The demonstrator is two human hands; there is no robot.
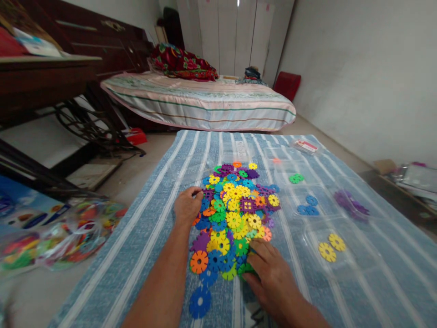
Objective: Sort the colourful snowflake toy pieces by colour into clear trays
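The right hand (pixel 269 273) lies curled on the near edge of a heap of coloured snowflake discs (pixel 234 214) – fingers pressing a green disc (pixel 246 269). The left hand (pixel 187 206) pinches a piece at the heap's left side. Beyond, the striped cloth (pixel 164 182) reaches the bed (pixel 205 100).
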